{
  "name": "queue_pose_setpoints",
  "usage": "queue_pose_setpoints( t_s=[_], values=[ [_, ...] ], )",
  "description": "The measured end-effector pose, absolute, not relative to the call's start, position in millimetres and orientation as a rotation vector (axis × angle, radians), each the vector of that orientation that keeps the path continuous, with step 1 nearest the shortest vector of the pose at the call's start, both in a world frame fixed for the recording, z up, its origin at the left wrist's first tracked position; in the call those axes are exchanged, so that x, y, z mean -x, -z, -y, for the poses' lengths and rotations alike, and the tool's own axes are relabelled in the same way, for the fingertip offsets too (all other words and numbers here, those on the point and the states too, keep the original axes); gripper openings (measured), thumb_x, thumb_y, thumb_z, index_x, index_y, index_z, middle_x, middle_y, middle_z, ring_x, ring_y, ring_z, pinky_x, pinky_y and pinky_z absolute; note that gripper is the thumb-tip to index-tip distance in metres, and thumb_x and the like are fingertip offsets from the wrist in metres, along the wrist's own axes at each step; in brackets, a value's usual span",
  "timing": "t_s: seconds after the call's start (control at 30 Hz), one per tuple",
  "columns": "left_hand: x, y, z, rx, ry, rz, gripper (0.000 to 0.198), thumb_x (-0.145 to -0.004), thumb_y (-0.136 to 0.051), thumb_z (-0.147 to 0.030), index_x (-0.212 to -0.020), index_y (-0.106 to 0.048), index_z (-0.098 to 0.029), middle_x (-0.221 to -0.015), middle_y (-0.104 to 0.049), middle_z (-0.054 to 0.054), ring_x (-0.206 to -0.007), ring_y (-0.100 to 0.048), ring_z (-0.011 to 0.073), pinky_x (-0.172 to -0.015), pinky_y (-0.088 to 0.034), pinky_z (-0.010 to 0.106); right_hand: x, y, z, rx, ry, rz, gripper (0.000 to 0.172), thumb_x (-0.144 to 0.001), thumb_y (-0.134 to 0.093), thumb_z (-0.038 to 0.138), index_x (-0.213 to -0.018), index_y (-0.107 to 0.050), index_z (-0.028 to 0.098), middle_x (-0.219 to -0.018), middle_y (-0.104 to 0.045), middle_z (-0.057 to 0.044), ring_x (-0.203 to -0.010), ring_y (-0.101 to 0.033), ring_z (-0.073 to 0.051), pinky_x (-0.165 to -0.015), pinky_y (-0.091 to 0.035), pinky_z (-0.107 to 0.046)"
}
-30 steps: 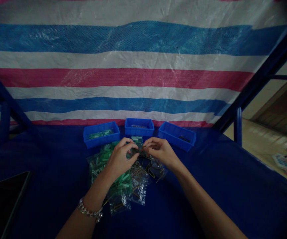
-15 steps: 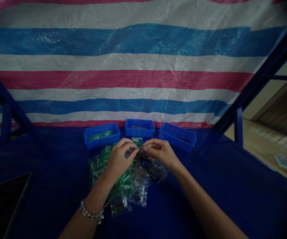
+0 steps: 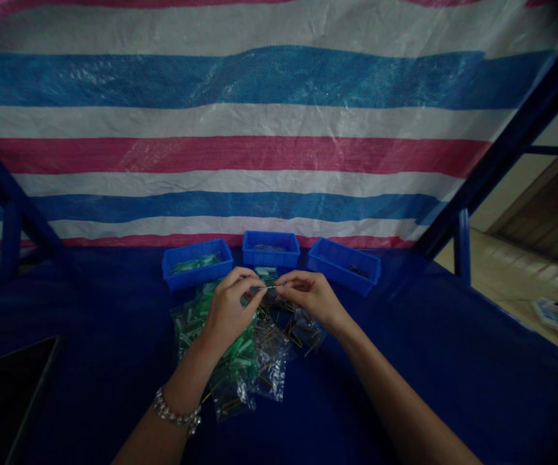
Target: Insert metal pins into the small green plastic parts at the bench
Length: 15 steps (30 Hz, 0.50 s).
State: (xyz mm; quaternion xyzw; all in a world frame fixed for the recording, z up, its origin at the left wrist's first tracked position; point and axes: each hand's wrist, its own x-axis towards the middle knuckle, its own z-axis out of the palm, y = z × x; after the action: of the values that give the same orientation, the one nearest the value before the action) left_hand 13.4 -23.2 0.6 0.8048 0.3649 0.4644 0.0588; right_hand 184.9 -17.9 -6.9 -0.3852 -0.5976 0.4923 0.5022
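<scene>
Between my two hands a thin metal rod [image 3: 270, 287] is held nearly level, too small to make out its exact kind. My left hand [image 3: 231, 304] pinches its left end between thumb and forefinger. The right end sits in the fingertips of my right hand [image 3: 313, 296], also closed in a pinch. Below them lies a pile of clear plastic bags [image 3: 272, 370], with thin brass-coloured rods [image 3: 296, 336] showing in and among them. Green pieces [image 3: 241, 354] in plastic lie under and beside my left wrist, which partly hides them.
Three blue bins stand behind the pile: a left bin [image 3: 196, 280] with greenish pieces, a middle bin [image 3: 272, 259] with small parts, and a right bin [image 3: 344, 278] with a few dark parts. A dark flat device [image 3: 10, 400] lies at the left. A striped tarp [image 3: 240, 155] hangs behind.
The rod has become slightly more level between my fingertips, with a bit more of it showing. Both hands keep almost the same place and the same pinch.
</scene>
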Motion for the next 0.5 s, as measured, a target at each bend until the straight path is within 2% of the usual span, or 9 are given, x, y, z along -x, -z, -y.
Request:
queue_pose_setpoints(
  t_s=[0.5],
  values=[
    [-13.8,0.2,23.3,-2.421,-1.397,-1.103,0.006,-0.075,-0.054,-0.017,-0.076,-0.060,-0.016,-0.087,-0.052,0.004,-0.060,-0.051,0.0071,-0.056,-0.047,0.024,-183.8,16.4,12.6,0.940,-1.237,1.456,0.019,-0.056,-0.071,0.028,-0.069,-0.063,0.016,-0.060,-0.061,0.000,-0.053,-0.053,-0.010,-0.052,-0.039,-0.023]
  ],
)
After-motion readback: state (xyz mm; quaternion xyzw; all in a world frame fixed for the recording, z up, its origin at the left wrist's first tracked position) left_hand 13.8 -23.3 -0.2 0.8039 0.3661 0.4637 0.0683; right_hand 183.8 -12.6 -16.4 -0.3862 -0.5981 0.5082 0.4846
